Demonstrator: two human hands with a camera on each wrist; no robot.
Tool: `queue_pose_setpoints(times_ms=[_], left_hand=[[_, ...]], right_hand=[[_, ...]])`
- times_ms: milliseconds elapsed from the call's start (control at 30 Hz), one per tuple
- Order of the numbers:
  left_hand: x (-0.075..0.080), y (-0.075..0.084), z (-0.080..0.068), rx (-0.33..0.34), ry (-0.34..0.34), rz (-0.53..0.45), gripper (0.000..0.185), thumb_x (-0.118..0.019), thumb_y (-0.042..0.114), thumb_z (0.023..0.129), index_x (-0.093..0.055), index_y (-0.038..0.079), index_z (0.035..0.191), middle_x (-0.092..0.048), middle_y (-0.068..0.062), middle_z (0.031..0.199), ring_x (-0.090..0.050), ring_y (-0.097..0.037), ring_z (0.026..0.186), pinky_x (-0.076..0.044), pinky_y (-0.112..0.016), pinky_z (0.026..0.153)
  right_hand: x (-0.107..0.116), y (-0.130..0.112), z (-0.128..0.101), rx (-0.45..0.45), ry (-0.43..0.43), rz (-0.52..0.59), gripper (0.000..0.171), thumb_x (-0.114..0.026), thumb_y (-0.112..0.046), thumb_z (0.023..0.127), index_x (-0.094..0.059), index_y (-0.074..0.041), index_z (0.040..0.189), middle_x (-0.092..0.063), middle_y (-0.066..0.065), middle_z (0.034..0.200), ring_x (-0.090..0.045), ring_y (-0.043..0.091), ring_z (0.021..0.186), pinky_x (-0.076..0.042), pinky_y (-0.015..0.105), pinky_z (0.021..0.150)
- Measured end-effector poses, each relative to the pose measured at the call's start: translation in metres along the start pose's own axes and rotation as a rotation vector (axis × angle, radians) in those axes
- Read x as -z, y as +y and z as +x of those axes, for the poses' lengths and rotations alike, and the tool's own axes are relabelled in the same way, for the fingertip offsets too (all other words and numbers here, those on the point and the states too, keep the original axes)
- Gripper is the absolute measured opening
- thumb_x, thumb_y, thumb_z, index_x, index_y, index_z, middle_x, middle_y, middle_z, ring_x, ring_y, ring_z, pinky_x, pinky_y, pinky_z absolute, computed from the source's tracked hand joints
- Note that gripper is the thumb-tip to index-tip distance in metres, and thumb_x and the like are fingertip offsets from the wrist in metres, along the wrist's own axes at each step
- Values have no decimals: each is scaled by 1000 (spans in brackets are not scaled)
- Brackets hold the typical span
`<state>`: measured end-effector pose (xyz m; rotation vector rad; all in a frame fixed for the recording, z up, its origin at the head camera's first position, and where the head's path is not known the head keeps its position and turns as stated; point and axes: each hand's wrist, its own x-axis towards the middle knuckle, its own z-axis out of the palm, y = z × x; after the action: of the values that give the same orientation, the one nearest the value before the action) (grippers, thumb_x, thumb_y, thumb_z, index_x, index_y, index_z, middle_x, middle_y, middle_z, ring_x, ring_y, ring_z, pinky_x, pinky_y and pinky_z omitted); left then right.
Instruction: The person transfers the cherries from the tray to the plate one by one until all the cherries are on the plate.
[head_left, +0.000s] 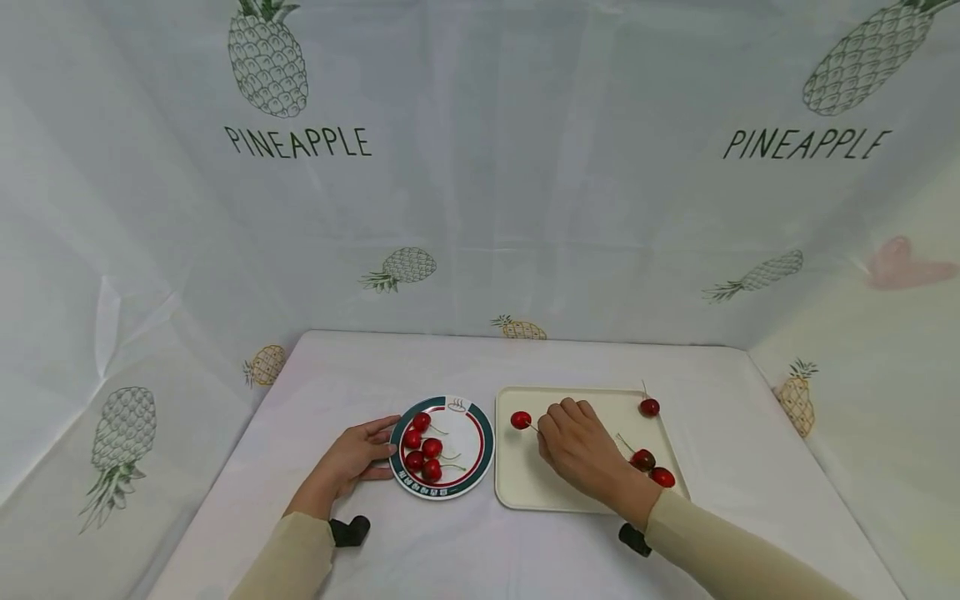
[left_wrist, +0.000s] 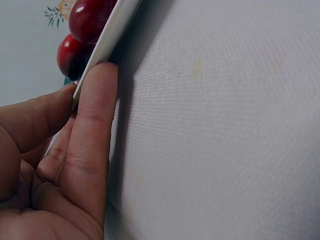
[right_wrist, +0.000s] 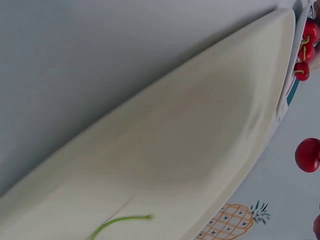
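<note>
Red cherry (head_left: 521,420) hangs over the cream tray (head_left: 525,487) — its stem pinched by the curled right hand (head_left: 577,446) (head view only). Left-wrist view alone shows the left hand (left_wrist: 60,165) — straight fingers pressing the plate (left_wrist: 112,35) rim.

The word "PINEAPPLE" stands twice in dark capital letters on the white backdrop cloth (head_left: 480,167). One printing sits on the upper left of the cloth, under a drawn pineapple (head_left: 267,58). The other sits on the upper right, slanted, under a second drawn pineapple (head_left: 862,62). The plate (head_left: 483,433) rim carries small marks too tiny to read.
</note>
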<state>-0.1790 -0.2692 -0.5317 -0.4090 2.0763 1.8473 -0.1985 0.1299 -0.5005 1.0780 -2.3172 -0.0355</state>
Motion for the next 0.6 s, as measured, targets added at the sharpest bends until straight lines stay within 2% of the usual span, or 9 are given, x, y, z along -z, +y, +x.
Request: queue_pose_setpoints(times_ms=[267,600], left_hand=[[-2,0,-1,0,4,0,55,-63,-1,102,-56,15,154,-60,-22,146,-76,-23,96,-67,-42,79],[-3,2,-2,3,30,1,55,-64,-2,101,-58,17,152,-62,-20,145,-76,-23,95,-67,-43,79]], right_hand=[[-17,-18,34,20,31,18,20,-50,-20,104,-56,-8,90,-52,5,81,-45,24,80,-37,35,70],[-32,-54,69,21,-112,-11,19,-63,-29,104,-60,-11,99,-57,2,89,-48,21,89,-41,32,77]])
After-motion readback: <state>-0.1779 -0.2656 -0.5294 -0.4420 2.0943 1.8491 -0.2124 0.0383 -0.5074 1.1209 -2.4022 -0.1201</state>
